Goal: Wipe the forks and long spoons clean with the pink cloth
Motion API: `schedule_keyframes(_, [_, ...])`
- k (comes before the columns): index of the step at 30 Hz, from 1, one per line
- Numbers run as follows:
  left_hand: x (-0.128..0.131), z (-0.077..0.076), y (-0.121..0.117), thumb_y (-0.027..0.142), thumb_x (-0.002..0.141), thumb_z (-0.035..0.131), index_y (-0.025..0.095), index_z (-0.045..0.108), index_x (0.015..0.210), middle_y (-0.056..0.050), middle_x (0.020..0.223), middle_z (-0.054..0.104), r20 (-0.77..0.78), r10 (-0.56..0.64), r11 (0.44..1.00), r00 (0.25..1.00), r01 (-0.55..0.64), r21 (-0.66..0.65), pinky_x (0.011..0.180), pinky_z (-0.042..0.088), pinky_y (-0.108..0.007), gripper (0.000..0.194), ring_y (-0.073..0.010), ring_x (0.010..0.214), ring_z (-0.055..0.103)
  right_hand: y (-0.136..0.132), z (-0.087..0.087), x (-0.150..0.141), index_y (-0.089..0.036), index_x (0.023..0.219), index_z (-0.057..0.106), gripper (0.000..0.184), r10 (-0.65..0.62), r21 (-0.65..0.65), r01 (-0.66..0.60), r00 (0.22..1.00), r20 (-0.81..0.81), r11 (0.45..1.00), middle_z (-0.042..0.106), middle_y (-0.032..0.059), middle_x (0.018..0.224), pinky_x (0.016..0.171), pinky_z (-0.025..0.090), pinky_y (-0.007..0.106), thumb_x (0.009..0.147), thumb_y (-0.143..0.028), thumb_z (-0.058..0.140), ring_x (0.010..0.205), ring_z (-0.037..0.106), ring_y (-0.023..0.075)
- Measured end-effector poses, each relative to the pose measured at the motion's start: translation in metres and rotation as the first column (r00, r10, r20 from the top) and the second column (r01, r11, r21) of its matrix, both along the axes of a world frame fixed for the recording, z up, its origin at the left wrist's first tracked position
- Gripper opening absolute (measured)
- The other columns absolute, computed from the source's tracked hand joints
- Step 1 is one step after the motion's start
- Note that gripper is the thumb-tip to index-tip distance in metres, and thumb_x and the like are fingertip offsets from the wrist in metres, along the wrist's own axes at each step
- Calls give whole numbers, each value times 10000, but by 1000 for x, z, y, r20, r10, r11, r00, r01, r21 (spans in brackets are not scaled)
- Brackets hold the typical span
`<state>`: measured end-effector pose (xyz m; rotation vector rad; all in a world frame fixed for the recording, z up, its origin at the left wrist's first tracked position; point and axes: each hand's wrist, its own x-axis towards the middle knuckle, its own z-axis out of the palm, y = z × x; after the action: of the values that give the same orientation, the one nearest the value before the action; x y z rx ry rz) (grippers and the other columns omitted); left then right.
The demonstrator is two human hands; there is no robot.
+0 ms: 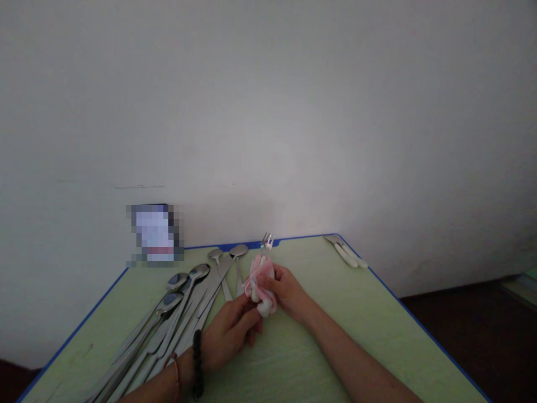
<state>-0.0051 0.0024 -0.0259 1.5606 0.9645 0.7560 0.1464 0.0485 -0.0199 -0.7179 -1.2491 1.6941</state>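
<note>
My right hand (pixel 287 288) is closed on a crumpled pink and white cloth (pixel 260 274), thumb pressed on top of it. Metal fork tines (pixel 267 242) stick out beyond the cloth, pointing at the wall; I cannot tell whether they belong to one fork or two. Below the cloth a rounded white handle end shows. At that end my left hand (pixel 235 327) has its fingers closed, with a dark bead bracelet on its wrist. The cloth hides the middle of the fork.
Several metal spoons (pixel 199 272) and flat-bladed knives (pixel 213 280) lie in a pile on the left of the green table (pixel 319 324). White-handled cutlery (pixel 346 254) lies at the far right corner. A blurred-out screen (pixel 155 232) leans near the wall (pixel 293 112) at the far left.
</note>
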Motion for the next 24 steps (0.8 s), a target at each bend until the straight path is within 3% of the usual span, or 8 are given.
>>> schedule_keyframes(8, [1,2,2,562,845,375,132,530,761,27,498,509,-75,42,999,996,-43,-10,332,337,-162,465,-77,353,442,-3,5,0,-164,808,588,306,-7,32,7,1000,1,999,655,6,687,602,445,253,618,-365,720,622,584,138])
schedule_keyframes(18, [1,3,2,532,841,414,142,529,682,34,463,508,-95,70,997,993,-72,-19,321,333,-155,437,-76,337,449,-3,4,1,-149,800,643,320,13,25,-14,999,30,1000,656,20,675,587,426,250,636,-417,698,603,569,136])
schedule_keyframes(24, [1,0,4,537,859,371,149,526,785,54,428,498,-108,94,995,990,-95,-2,304,317,-147,424,-71,298,418,-2,4,2,-130,788,679,360,32,34,-35,995,91,999,653,24,689,571,394,230,627,-451,698,586,534,117])
